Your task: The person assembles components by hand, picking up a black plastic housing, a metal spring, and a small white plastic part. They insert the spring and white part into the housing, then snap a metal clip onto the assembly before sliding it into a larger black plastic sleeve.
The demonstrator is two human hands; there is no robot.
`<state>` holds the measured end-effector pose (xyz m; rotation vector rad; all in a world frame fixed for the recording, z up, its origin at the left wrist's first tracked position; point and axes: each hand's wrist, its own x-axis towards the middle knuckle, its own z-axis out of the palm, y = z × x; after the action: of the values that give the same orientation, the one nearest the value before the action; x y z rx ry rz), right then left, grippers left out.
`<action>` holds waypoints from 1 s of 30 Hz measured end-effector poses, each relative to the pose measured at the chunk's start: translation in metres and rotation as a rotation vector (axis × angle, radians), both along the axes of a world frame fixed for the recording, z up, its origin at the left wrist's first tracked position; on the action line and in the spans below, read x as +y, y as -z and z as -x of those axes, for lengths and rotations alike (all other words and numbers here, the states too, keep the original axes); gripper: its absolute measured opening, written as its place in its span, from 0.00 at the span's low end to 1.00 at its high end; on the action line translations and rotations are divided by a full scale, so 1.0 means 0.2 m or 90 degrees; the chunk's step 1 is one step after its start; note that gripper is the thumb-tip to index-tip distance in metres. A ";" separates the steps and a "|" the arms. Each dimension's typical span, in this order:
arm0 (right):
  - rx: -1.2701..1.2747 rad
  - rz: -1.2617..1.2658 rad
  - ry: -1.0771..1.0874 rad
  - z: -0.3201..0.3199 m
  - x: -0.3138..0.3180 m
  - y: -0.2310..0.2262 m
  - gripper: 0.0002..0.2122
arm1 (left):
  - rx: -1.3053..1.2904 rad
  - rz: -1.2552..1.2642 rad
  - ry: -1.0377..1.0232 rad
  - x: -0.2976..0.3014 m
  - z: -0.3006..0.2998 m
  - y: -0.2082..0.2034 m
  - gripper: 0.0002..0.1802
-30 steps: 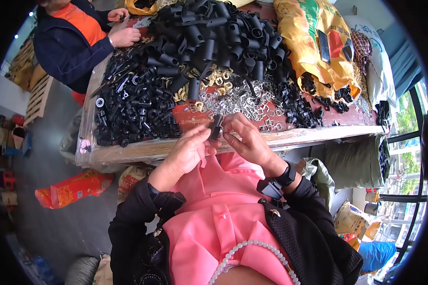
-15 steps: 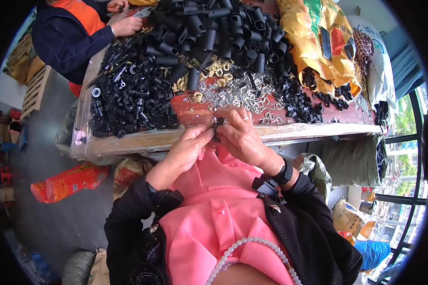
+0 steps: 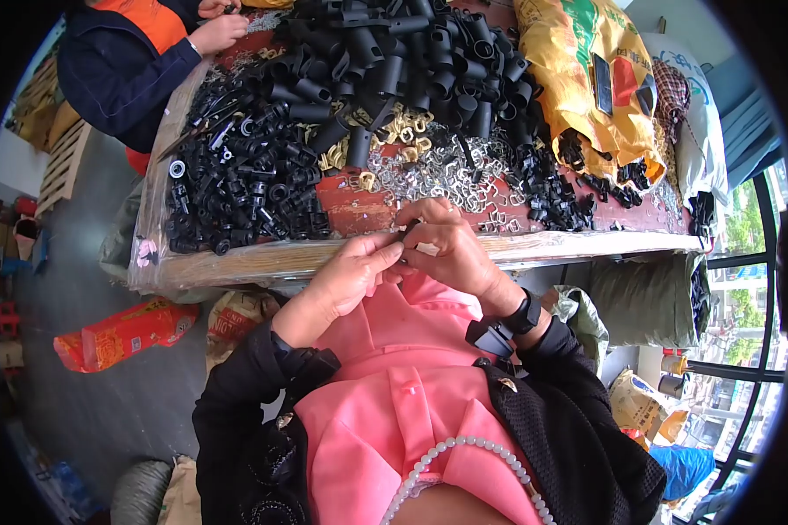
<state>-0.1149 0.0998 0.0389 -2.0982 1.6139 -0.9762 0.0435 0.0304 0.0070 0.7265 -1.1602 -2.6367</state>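
Both hands meet in front of my body at the table's near edge, pinching a small black part [image 3: 408, 229]. Its exact kind is mostly hidden by the fingers. My left hand [image 3: 352, 273] is closed on its left side, the thumb pressed along it. My right hand [image 3: 452, 250] grips it from the right with fingers bent. Just beyond the hands lie loose silver wire clips [image 3: 464, 175] and gold-coloured clips [image 3: 409, 131]. Left of these is a heap of small black fittings [image 3: 249, 188], and behind rises a pile of black tubular pieces [image 3: 390, 74].
The red tabletop [image 3: 350, 203] has a film-wrapped wooden edge [image 3: 263, 262]. A yellow woven sack [image 3: 578, 87] spills black pieces [image 3: 622, 175] at the right, a phone [image 3: 601, 83] on it. Across the far left corner works another person [image 3: 131, 79]. A red bag [image 3: 127, 334] lies on the floor.
My fingers have shifted around the small black part; the right hand has turned slightly and the left thumb has moved toward it. At the far left, the other person's hands have moved slightly.
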 end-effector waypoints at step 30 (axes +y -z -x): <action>-0.589 -0.137 0.282 0.51 -0.02 0.32 0.04 | 0.080 -0.100 -0.106 -0.06 0.02 0.05 0.11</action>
<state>-0.2170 0.0952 -0.0257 -0.8871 1.5469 -1.5129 0.0388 0.0178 -0.0024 0.6415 -0.8287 -2.6105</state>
